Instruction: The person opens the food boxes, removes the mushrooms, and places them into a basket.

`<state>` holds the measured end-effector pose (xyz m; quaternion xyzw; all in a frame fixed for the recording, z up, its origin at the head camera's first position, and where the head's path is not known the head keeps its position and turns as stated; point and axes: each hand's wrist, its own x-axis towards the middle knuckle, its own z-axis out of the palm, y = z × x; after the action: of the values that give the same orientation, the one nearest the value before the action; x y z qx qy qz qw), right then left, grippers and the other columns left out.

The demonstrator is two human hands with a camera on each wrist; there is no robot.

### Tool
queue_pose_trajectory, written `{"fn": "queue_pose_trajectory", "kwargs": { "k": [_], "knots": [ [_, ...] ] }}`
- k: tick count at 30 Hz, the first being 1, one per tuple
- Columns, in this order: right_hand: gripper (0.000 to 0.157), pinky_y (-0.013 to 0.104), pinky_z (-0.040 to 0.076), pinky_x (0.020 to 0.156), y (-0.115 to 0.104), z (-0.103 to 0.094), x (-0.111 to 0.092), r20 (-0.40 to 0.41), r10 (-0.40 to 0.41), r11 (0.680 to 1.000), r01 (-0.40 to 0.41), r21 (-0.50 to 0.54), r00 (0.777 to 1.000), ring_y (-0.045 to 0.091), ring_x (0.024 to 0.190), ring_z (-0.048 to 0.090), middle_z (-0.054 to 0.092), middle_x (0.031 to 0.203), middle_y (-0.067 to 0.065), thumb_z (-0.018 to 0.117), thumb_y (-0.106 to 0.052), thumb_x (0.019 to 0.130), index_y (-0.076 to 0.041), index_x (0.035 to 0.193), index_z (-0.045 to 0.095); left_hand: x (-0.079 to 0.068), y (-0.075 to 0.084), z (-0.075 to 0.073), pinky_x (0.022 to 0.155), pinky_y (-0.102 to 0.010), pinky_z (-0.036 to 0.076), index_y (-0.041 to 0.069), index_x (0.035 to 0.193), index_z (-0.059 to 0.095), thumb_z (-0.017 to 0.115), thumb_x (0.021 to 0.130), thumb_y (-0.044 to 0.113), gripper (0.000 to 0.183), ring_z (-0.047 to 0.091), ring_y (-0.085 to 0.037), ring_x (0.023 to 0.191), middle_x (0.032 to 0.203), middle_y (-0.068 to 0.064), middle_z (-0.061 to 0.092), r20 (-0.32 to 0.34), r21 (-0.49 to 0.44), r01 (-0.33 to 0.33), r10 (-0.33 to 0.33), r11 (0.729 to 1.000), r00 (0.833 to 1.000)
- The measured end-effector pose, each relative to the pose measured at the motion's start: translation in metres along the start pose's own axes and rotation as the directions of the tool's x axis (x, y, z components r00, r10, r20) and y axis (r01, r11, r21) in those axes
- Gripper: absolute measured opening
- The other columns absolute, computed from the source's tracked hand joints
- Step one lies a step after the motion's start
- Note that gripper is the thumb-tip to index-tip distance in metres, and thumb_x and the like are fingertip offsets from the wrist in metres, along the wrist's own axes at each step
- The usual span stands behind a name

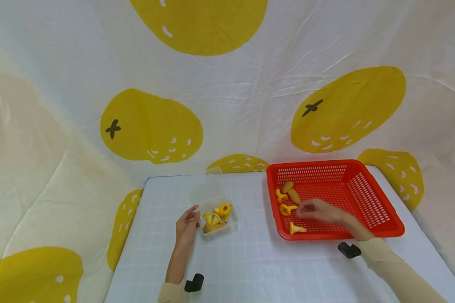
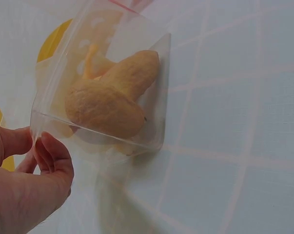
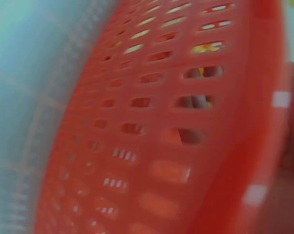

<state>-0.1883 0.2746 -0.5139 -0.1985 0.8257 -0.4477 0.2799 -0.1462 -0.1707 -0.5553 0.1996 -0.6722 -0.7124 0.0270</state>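
My left hand (image 1: 187, 225) pinches the near-left wall of a clear plastic box (image 1: 233, 227) between thumb and fingers. Inside the box lie yellow trumpet-shaped mushrooms (image 1: 225, 209) and a brown potato-like piece (image 1: 212, 227); the left wrist view shows two lumpy brown lobes (image 2: 105, 109) through the plastic. Over the left part of a red slotted basket (image 1: 337, 237), my right hand (image 1: 318, 210) reaches down with bent fingers. Its fingertips meet the stem of a yellow mushroom (image 1: 286, 210); I cannot tell whether they grip it. The basket wall (image 3: 137, 117) hides most of the fingers in the right wrist view.
More yellow mushrooms (image 1: 296, 228) and brown oval pieces (image 1: 294, 195) lie along the basket's left side. A translucent lid (image 1: 206, 188) extends behind the box. The white table (image 1: 250, 269) meets a cloth backdrop (image 1: 235, 113) printed with yellow shapes.
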Motion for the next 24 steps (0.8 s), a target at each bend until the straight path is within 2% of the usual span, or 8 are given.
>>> {"fn": "queue_pose_trajectory", "kwargs": {
  "k": [5, 9, 13, 17, 21, 24],
  "knots": [
    [0.026, 0.040, 0.051, 0.084, -0.020, -0.002, 0.004, -0.027, -0.033, 0.999, 0.033, -0.014, 0.999, 0.038, 0.097, 0.055, 0.063, 0.103, 0.020, 0.058, -0.018, 0.095, 0.003, 0.110, 0.063, -0.001, 0.000, 0.001, 0.067, -0.020, 0.049, 0.005, 0.128, 0.058, 0.061, 0.093, 0.011, 0.036, 0.052, -0.015, 0.082, 0.107, -0.009, 0.057, 0.005, 0.014, 0.003, -0.004, 1.000, 1.000],
    [0.021, 0.043, 0.051, 0.084, -0.034, -0.001, 0.010, -0.035, -0.057, 0.998, 0.055, -0.042, 0.998, 0.036, 0.096, 0.055, 0.063, 0.100, 0.016, 0.058, -0.019, 0.095, -0.003, 0.107, 0.064, -0.001, -0.001, 0.000, 0.067, -0.020, 0.048, 0.007, 0.128, 0.059, 0.061, 0.093, 0.012, 0.035, 0.052, -0.016, 0.083, 0.109, -0.010, 0.057, 0.000, 0.018, 0.009, -0.009, 1.000, 1.000],
    [0.017, 0.034, 0.052, 0.079, -0.049, 0.001, 0.017, -0.043, -0.075, 0.996, 0.073, -0.055, 0.996, 0.028, 0.092, 0.056, 0.063, 0.097, 0.010, 0.059, -0.022, 0.095, -0.009, 0.104, 0.066, -0.001, -0.001, 0.000, 0.066, -0.019, 0.048, 0.007, 0.128, 0.059, 0.061, 0.093, 0.012, 0.035, 0.051, -0.015, 0.081, 0.109, -0.010, 0.056, -0.005, 0.031, 0.010, -0.010, 0.999, 1.000],
    [0.017, 0.029, 0.052, 0.075, -0.063, 0.003, 0.026, -0.042, -0.109, 0.993, 0.106, -0.059, 0.993, 0.023, 0.087, 0.058, 0.064, 0.093, 0.005, 0.059, -0.023, 0.095, -0.010, 0.103, 0.066, -0.001, 0.000, 0.000, 0.065, -0.019, 0.048, 0.007, 0.127, 0.059, 0.061, 0.093, 0.012, 0.035, 0.051, -0.015, 0.078, 0.106, -0.008, 0.057, -0.008, 0.023, 0.008, -0.008, 1.000, 1.000],
    [0.016, 0.029, 0.053, 0.073, -0.077, 0.009, 0.036, -0.022, -0.183, 0.980, 0.181, -0.081, 0.983, 0.022, 0.084, 0.059, 0.064, 0.092, 0.011, 0.060, -0.018, 0.094, -0.005, 0.103, 0.064, -0.001, 0.002, -0.001, 0.066, -0.021, 0.049, 0.006, 0.127, 0.059, 0.061, 0.093, 0.010, 0.035, 0.052, -0.018, 0.077, 0.101, -0.005, 0.057, -0.010, 0.011, 0.003, -0.003, 1.000, 1.000],
    [0.013, 0.032, 0.053, 0.074, -0.087, 0.014, 0.043, -0.009, -0.222, 0.971, 0.221, -0.087, 0.975, 0.028, 0.084, 0.058, 0.063, 0.092, 0.018, 0.059, -0.013, 0.094, -0.003, 0.102, 0.064, -0.002, 0.003, 0.000, 0.067, -0.021, 0.049, 0.006, 0.128, 0.059, 0.060, 0.093, 0.011, 0.035, 0.052, -0.017, 0.077, 0.100, -0.004, 0.057, -0.003, 0.014, 0.004, -0.004, 1.000, 1.000]
  ]
}}
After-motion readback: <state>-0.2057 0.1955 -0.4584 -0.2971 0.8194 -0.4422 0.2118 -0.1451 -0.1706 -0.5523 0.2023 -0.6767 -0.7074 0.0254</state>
